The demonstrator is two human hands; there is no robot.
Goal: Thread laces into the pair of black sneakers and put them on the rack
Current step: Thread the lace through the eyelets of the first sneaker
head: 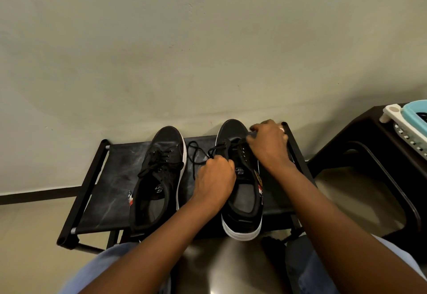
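- 2 black canvas sneakers with white soles sit on the black fabric-topped metal rack.
- Left hand pinches the thin black lace; right hand grips the 3 o'clock sneaker's lace end.
- Best drawn evenly, untwisted.

Dim indoor light, soft shadows, wide-angle edge distortion, slight blur

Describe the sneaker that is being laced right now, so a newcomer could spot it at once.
Find the low black rack against the wall; two black sneakers with white soles stand on top. The one being laced is on the right, with the left hand and right hand on it. Unlike the left sneaker, most of its eyelets are empty.
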